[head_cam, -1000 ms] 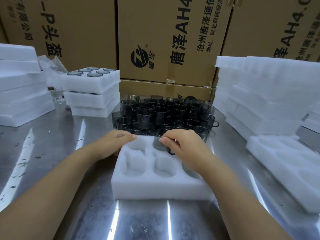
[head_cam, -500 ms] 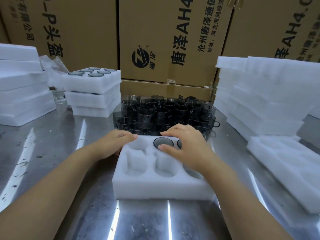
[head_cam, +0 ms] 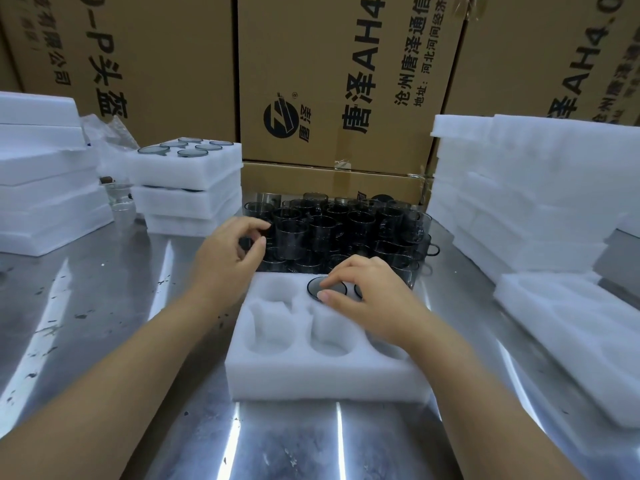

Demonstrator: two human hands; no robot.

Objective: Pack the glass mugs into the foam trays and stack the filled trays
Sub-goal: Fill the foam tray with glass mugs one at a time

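Note:
A white foam tray (head_cam: 322,375) with round pockets lies in front of me on the steel table (head_cam: 104,306). One dark glass mug (head_cam: 317,285) sits in its back middle pocket. A second mug's rim (head_cam: 357,291) shows in the back right pocket, mostly under my right hand (head_cam: 367,299). That hand lies over the tray with straight fingers touching the middle mug's rim. Behind the tray stands a cluster of several dark glass mugs (head_cam: 346,230). My left hand (head_cam: 232,254) hovers at the cluster's left front corner, its fingers loosely curled beside a mug; no grip shows.
Three filled trays (head_cam: 188,188) are stacked at the back left, with plain foam slabs (head_cam: 41,188) further left. Empty foam trays (head_cam: 519,202) are piled on the right, one more tray (head_cam: 571,341) lying in front of them. Cardboard boxes (head_cam: 329,81) wall off the back.
The right hand set a mug into the back middle pocket and stays on it. My left hand left the tray's back left corner and moved up to the mug cluster.

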